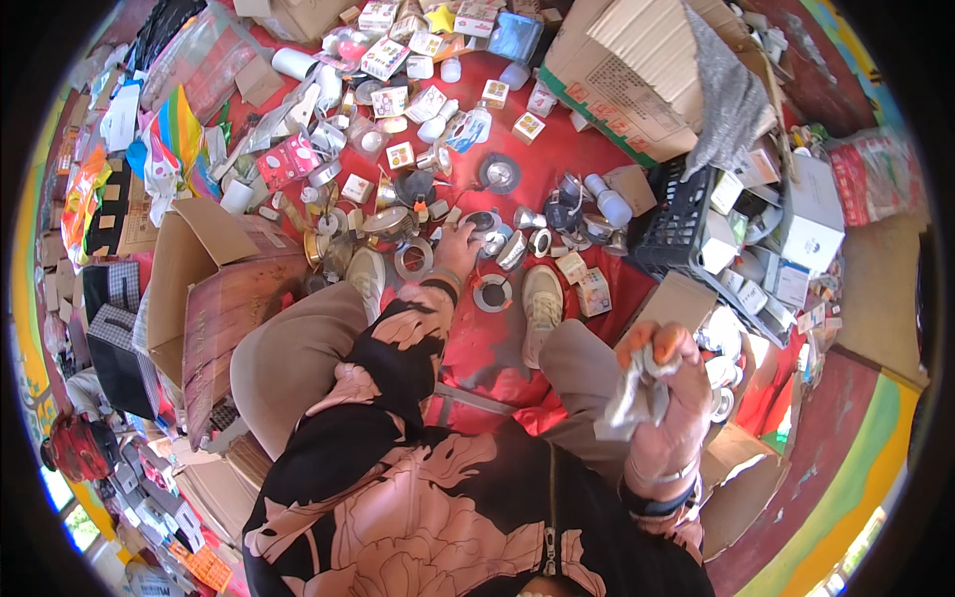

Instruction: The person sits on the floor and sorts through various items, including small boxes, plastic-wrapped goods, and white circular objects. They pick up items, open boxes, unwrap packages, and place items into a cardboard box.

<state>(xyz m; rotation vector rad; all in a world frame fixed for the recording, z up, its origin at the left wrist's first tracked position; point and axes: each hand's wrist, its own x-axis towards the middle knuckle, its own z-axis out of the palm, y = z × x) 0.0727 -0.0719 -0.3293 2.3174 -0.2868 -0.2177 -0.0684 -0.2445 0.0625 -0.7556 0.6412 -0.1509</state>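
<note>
My left hand (456,251) reaches down between my shoes with its fingers stretched out. It is at the edge of a round silver light fitting (481,223); whether the fingertips touch it I cannot tell. Raised on the right, my right hand (680,408) is closed on a crumpled whitish piece (634,406), cloth or thin wrapping. A ring-shaped fitting (413,259) lies left of my left hand, and another ring (492,294) lies nearer to me. Farther out, a round dark-rimmed fitting (498,173) lies on the red sheet (517,109).
An open cardboard box (234,308) stands at my left knee. On the right is a black plastic crate (676,224) of small boxes. A large carton (627,75) stands beyond it. Several small boxes, bulbs and fittings crowd the far left, and my shoes (542,310) flank the nearest ones.
</note>
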